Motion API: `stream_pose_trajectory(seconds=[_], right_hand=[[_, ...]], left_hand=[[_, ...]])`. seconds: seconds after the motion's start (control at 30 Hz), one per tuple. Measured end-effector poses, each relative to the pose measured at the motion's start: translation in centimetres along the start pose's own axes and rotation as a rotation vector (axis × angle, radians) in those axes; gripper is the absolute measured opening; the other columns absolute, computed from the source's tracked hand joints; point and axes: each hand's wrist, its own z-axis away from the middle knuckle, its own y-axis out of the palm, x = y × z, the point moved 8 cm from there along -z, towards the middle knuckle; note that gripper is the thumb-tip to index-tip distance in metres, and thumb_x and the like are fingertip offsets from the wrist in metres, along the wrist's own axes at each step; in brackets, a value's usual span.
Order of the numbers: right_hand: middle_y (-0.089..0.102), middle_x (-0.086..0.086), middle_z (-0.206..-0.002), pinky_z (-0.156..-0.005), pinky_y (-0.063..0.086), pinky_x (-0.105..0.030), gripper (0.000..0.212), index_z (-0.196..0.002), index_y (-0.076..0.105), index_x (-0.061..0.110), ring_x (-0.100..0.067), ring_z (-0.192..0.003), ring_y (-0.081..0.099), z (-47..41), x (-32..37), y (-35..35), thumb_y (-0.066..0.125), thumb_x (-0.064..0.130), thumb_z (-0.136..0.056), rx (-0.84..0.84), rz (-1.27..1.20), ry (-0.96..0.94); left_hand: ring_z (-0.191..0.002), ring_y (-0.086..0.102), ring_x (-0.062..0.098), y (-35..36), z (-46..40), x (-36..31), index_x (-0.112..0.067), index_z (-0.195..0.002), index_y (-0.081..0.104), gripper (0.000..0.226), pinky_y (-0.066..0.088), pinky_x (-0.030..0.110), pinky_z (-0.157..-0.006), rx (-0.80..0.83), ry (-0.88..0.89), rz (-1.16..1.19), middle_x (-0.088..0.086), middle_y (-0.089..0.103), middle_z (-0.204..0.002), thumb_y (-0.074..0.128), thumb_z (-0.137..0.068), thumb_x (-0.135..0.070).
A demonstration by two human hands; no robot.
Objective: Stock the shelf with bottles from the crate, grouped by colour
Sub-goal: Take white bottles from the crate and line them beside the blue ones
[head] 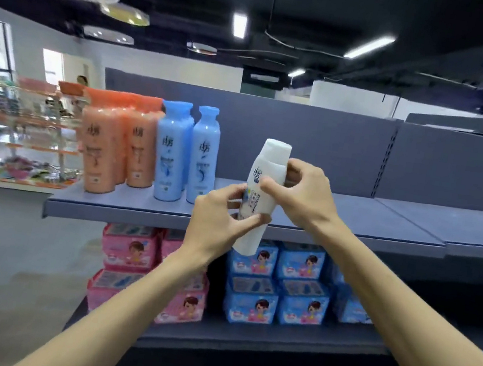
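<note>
Forearms reaching in, I'm pinching the white bottle point(264, 192) with left hand point(222, 220) and right hand point(304, 195) fingers curled round; it's going right of the blue bottles point(187, 156).

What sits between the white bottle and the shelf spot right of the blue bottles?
Nothing visible. Both hands hold the white bottle tilted over the shelf edge, and the stretch right of the blue bottles is bare.

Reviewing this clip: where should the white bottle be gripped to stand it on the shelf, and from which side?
Grip the white bottle round its straight middle, from the right side, since the blue bottles stand to its left. It is tilted, cap up; both the left hand and right hand hold it.
</note>
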Motion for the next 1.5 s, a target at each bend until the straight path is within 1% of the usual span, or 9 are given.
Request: stream_pose_trajectory(seconds=[0.17, 0.27, 0.4, 0.57, 0.7, 0.97, 1.2, 1.43, 1.5], right_hand=[[0.076, 0.001, -0.097, -0.081, 0.061, -0.039, 0.025, -0.106, 0.069, 0.012, -0.012, -0.088, 0.073, -1.6, 0.5, 0.1, 0.073, 0.014, -0.081, 0.123, -0.113, -0.065], [0.075, -0.004, -0.103, -0.082, 0.061, -0.038, 0.027, -0.113, 0.064, 0.008, -0.015, -0.095, 0.073, -2.4, 0.5, 0.0, 0.069, 0.005, -0.087, 0.175, -0.223, -0.069], [0.074, -0.001, -0.11, -0.082, 0.061, -0.037, 0.039, -0.121, 0.061, 0.014, -0.012, -0.099, 0.072, -3.5, -0.1, 0.0, 0.077, 0.018, -0.085, 0.122, -0.233, -0.079], [0.074, 0.004, -0.106, -0.069, 0.052, -0.007, 0.043, -0.117, 0.064, 0.016, -0.003, -0.086, 0.069, -5.0, -1.2, 0.9, 0.083, 0.023, -0.079, -0.047, 0.028, -0.092], [0.072, 0.001, -0.11, -0.077, 0.056, -0.021, 0.042, -0.118, 0.063, 0.014, -0.011, -0.092, 0.068, -7.3, -3.3, 2.4, 0.081, 0.025, -0.081, -0.022, 0.111, -0.054], [0.071, -0.002, -0.112, -0.086, 0.057, -0.039, 0.04, -0.119, 0.06, 0.013, -0.018, -0.099, 0.067, -12.0, -6.8, 5.0, 0.076, 0.023, -0.084, 0.041, 0.177, -0.025], [0.069, -0.003, -0.115, -0.083, 0.057, -0.034, 0.036, -0.118, 0.056, 0.012, -0.018, -0.102, 0.066, -15.8, -9.1, 6.8, 0.073, 0.023, -0.087, 0.107, 0.199, -0.019], [0.068, -0.004, -0.115, -0.059, 0.044, -0.016, 0.035, -0.119, 0.055, 0.012, -0.016, -0.094, 0.062, -19.3, -11.0, 8.6, 0.07, 0.024, -0.089, 0.147, 0.205, -0.018], [0.067, -0.004, -0.116, -0.059, 0.044, -0.016, 0.035, -0.119, 0.054, 0.012, -0.016, -0.093, 0.061, -20.2, -11.6, 9.4, 0.07, 0.024, -0.09, 0.155, 0.202, -0.018]], left_hand=[[-0.085, 0.065, -0.007, -0.4, -1.8, -0.3, -0.022, -0.106, 0.073, 0.046, 0.051, 0.008, -0.069, 0.027, -0.043, -0.022, -0.014, 0.073, -0.092, 0.088, -0.065, -0.036], [-0.082, 0.065, -0.004, -0.1, -2.8, 0.2, -0.024, -0.098, 0.071, 0.047, 0.055, 0.018, -0.072, 0.001, -0.07, -0.11, -0.015, 0.072, -0.087, 0.086, -0.06, -0.048], [-0.077, 0.065, 0.01, 0.3, -4.0, 1.7, -0.021, -0.093, 0.065, 0.055, 0.053, 0.033, -0.069, -0.139, -0.147, -0.207, -0.012, 0.067, -0.08, 0.081, -0.059, -0.061], [-0.077, 0.059, 0.02, 2.3, -5.6, 3.5, -0.015, -0.092, 0.056, 0.052, 0.038, 0.03, -0.062, -0.182, -0.199, -0.322, -0.004, 0.064, -0.082, 0.078, -0.069, -0.056], [-0.083, 0.062, 0.025, 4.1, -6.8, 5.6, -0.013, -0.097, 0.054, 0.051, 0.05, 0.037, -0.067, -0.184, -0.233, -0.338, 0.001, 0.065, -0.088, 0.077, -0.073, -0.051], [-0.092, 0.062, 0.028, 6.0, -9.8, 8.9, -0.008, -0.104, 0.052, 0.054, 0.044, 0.034, -0.069, -0.186, -0.297, -0.361, 0.007, 0.065, -0.099, 0.077, -0.077, -0.047], [-0.101, 0.06, 0.03, 7.5, -12.3, 11.8, -0.006, -0.111, 0.05, 0.055, 0.045, 0.037, -0.078, -0.167, -0.312, -0.383, 0.009, 0.063, -0.108, 0.08, -0.076, -0.036], [-0.108, 0.058, 0.033, 8.9, -15.1, 14.4, -0.003, -0.117, 0.045, 0.052, 0.044, 0.038, -0.082, -0.165, -0.369, -0.437, 0.012, 0.058, -0.117, 0.076, -0.083, -0.028], [-0.11, 0.058, 0.035, 9.4, -15.5, 15.5, -0.003, -0.119, 0.043, 0.05, 0.044, 0.038, -0.083, -0.158, -0.414, -0.464, 0.014, 0.056, -0.122, 0.072, -0.086, -0.025]])
